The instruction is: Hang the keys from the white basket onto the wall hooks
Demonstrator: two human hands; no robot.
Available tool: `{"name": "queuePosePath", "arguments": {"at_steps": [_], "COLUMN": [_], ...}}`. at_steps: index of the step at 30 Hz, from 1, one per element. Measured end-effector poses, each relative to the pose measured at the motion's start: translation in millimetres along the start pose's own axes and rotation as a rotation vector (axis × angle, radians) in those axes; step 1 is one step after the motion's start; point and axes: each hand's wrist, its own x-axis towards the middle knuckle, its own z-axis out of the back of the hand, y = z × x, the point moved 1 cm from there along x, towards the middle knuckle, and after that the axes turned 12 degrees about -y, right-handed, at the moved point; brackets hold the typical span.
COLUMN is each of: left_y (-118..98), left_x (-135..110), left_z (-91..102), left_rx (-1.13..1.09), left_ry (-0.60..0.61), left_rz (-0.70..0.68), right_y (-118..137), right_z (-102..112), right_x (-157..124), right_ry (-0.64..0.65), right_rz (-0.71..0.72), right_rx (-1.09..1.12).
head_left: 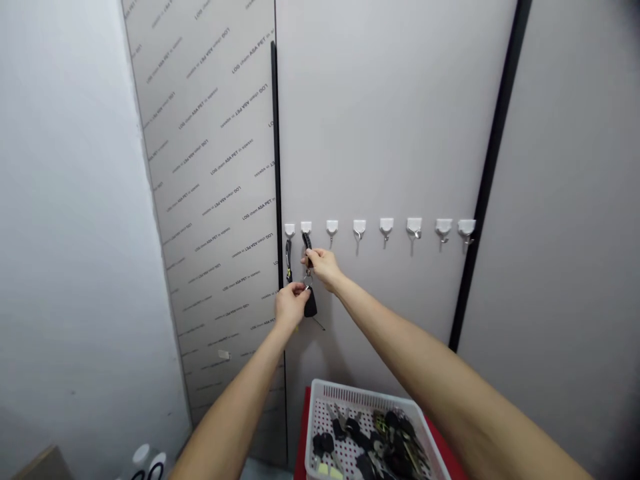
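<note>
Right hand (324, 267) pinching dark strap (307, 241) | left hand (291, 307) pinching key ring (309, 281) | hook (306, 227) above

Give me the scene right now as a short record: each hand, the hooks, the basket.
Right hand: grips a black strap
Left hand: pinches at the metal key ring, below the right hand
Key fob: black, hanging below the ring
Hooks: eight, white, in a row on a pale panel
Strap top: at the second hook from the left; whether looped over it, too small to tell
Basket: white plastic, below the hooks, holding many keys
</note>
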Motion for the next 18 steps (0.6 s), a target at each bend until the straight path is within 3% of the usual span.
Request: {"name": "queuePosePath", "arguments": {"at_steps": [8,14,18], "left_y": [-3.5,-5.2,-3.3], "left_x": [-0.9,-2.2,-2.1], "left_z": [5.3,5.9,5.9], "left_rx": [0.124,0.062,0.102], "left_ry": [-0.03,-0.07,-0.069], "left_rz": [-0.023,-0.061,-0.051], "right_y": [-10.3,-5.5,-9.9], "right_z": [-3.4,-9.7,-11.1], "right_x": [14.7,8.3,12.4], "right_ry": [-0.028,0.022,-0.003], "right_rz": [0.001,0.123,0.11], "right_rx": [-0.071,-0.021,-0.145]}}
